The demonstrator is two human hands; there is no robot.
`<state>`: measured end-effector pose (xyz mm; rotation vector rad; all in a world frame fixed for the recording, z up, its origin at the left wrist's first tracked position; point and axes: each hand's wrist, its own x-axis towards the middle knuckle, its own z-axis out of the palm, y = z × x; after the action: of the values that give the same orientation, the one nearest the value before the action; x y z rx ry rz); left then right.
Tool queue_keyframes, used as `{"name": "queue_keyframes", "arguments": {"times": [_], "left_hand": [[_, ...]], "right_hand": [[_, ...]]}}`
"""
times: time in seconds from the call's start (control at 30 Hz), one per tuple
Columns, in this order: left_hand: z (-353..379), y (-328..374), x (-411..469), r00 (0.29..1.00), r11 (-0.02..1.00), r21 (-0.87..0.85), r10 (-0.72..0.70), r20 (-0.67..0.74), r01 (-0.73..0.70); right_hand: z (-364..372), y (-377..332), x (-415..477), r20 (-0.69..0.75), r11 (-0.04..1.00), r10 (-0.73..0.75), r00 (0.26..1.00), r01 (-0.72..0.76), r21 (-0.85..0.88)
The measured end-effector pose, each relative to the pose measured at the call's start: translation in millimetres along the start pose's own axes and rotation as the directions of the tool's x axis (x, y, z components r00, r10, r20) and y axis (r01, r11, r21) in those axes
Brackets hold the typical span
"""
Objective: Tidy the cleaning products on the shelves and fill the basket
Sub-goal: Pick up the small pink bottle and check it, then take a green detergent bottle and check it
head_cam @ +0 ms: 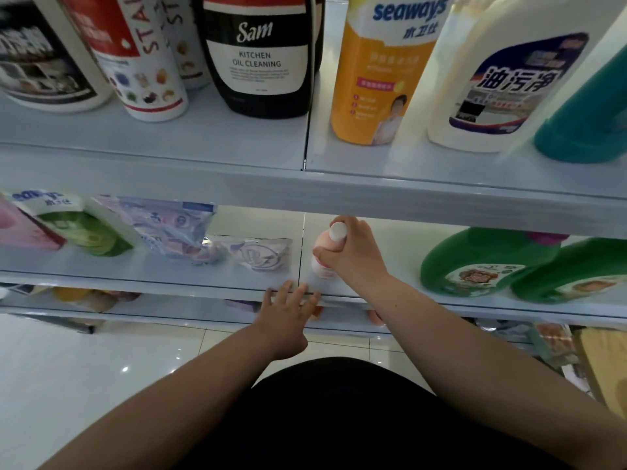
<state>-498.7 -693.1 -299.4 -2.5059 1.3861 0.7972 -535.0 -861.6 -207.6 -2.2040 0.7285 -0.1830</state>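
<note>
My right hand (353, 256) grips a small pink bottle with a white cap (320, 266) that stands upright near the front of the middle shelf (169, 276). My left hand (288, 313) hovers below it at the shelf's front edge, fingers spread and holding nothing. On the top shelf (152, 144) stand tall bottles: a black Sam kitchen oil cleaner (261, 59), a yellow Seaways bottle (376, 79), a white jug (502, 79) and a teal bottle (587, 127). No basket is in view.
Refill pouches (176, 228) and a green Seaways pouch (81, 225) lie at the left of the middle shelf. Two green detergent jugs (481, 262) stand at its right. A lower shelf (169, 310) holds more packs. White tiled floor (84, 385) lies below.
</note>
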Motion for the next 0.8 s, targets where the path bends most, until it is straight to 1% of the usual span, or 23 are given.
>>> {"name": "queue_keyframes", "arguments": {"times": [0.13, 0.2, 0.27, 0.3, 0.33, 0.4, 0.5, 0.53, 0.6, 0.67, 0.8], "left_hand": [[4, -4, -2, 1.0, 0.999, 0.02, 0.026, -0.012, -0.025], [5, -5, -4, 0.999, 0.999, 0.026, 0.036, -0.021, -0.035], [4, -4, -7, 0.999, 0.999, 0.013, 0.036, -0.038, -0.036], [5, -1, -10, 0.998, 0.999, 0.0, 0.035, -0.054, -0.035], [6, 3, -13, 0.997, 0.999, -0.015, 0.034, -0.074, -0.036], [11, 11, -17, 0.992, 0.998, -0.044, 0.043, -0.122, -0.049], [17, 26, -17, 0.979, 0.99, -0.056, 0.117, -0.164, -0.128], [17, 31, -16, 0.975, 0.985, -0.072, 0.145, -0.166, -0.158], [15, 45, -12, 0.972, 0.971, -0.132, 0.18, -0.154, -0.201], [9, 59, -7, 0.969, 0.954, -0.197, 0.199, -0.149, -0.227], [-18, 97, 6, 0.965, 0.902, -0.364, 0.163, -0.207, -0.231]], "right_hand": [[1, 1, -1, 0.024, 0.998, 0.055, 0.998, -0.055, 0.013], [1, 5, -8, 0.039, 0.995, 0.082, 0.996, -0.084, 0.055], [3, 16, -21, 0.035, 0.99, 0.094, 0.995, -0.097, 0.1], [3, 24, -30, 0.036, 0.991, 0.102, 0.994, -0.105, 0.082], [3, 35, -39, 0.05, 0.992, 0.12, 0.992, -0.122, 0.034], [2, 57, -58, 0.119, 0.982, 0.163, 0.979, -0.15, -0.116], [-9, 85, -88, 0.213, 0.917, 0.226, 0.951, -0.133, -0.376], [-14, 93, -99, 0.232, 0.895, 0.237, 0.943, -0.119, -0.429], [-24, 107, -116, 0.245, 0.863, 0.252, 0.936, -0.103, -0.494], [-37, 118, -128, 0.229, 0.845, 0.261, 0.938, -0.107, -0.524], [-66, 139, -139, 0.198, 0.825, 0.257, 0.946, -0.108, -0.555]]}}
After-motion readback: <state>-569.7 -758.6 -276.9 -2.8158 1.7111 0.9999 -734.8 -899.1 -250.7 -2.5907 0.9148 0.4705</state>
